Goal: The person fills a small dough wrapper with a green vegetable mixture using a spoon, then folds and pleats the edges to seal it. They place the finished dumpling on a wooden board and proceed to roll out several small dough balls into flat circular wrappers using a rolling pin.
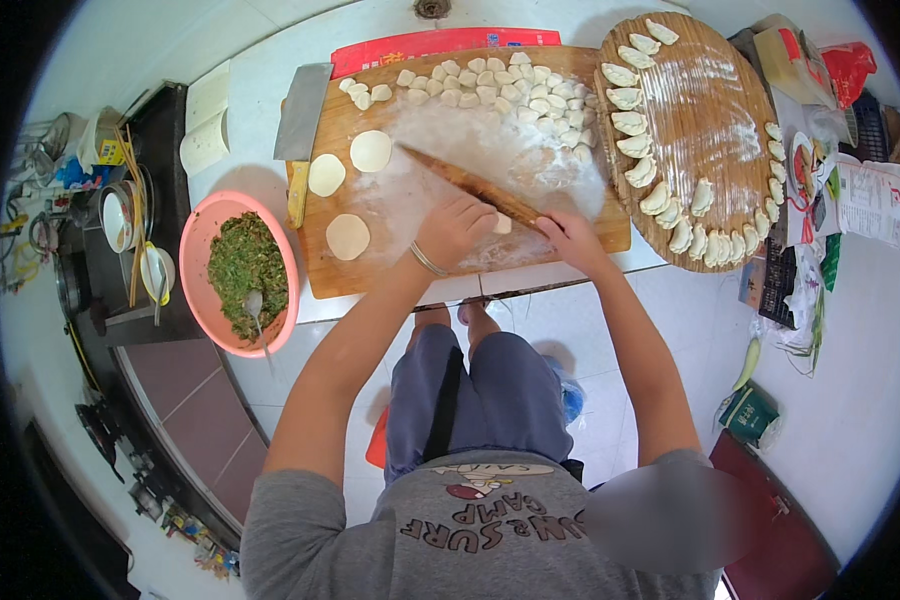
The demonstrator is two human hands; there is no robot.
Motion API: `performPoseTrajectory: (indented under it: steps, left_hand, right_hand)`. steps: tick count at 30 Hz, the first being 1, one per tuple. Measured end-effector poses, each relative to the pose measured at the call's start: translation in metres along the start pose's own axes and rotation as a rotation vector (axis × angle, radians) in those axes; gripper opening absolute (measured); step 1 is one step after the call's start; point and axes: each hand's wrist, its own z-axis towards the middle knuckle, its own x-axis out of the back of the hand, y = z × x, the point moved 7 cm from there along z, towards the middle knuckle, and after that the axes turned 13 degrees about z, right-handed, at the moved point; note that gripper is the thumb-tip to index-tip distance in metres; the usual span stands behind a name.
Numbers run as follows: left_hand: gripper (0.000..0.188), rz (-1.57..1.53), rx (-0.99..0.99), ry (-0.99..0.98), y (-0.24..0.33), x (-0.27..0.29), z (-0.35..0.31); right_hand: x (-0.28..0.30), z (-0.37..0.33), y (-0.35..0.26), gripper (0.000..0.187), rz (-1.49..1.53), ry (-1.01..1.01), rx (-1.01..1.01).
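Observation:
A tapered wooden rolling pin (457,181) slants across the floured wooden board (320,275). My right hand (576,240) is closed around its near right end. Beside the pin, my left hand (457,232) has its fingers bent together at a small piece of dough (502,224), which shows partly past the fingertips. Three round dough wrappers lie flat on the board's left side, one of them a wrapper (348,237) nearest me. Along the far side sit several small dough pieces (485,80), crowded thickest toward the right.
A cleaver (303,112) lies on the board's left edge. Left of it stands a pink bowl (192,290) of green filling (235,262) with a spoon (255,308). At right, a round wooden board (695,120) carries several folded dumplings (631,123) around its rim. Packages and bags crowd the far right.

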Motion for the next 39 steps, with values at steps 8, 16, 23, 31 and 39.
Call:
performPoseTrajectory:
  steps: [8, 16, 23, 31, 39]
  left_hand:
    - [0.041, -0.424, 1.094, -0.304, -0.015, -0.031, -0.043]
    - [0.059, 0.21, 0.476, -0.3, -0.027, -0.011, -0.061]
    - [0.061, 0.305, 0.468, -0.237, -0.069, -0.021, -0.003]
    - [0.055, 0.233, 0.455, -0.019, -0.029, 0.013, -0.025]
    - [0.031, 0.066, 0.349, -0.085, -0.011, -0.044, 0.014]
  right_hand:
    - [0.037, -0.015, -0.005, 0.03, -0.171, 0.253, 0.085]
    - [-0.019, -0.021, -0.002, 0.043, -0.756, -0.07, 0.122]
    - [0.001, 0.023, -0.047, 0.068, -0.875, 0.305, 0.358]
    - [-0.009, -0.02, 0.002, 0.033, -0.575, 0.072, 0.211]
    - [0.03, -0.037, 0.001, 0.022, -0.022, 0.424, 0.108]
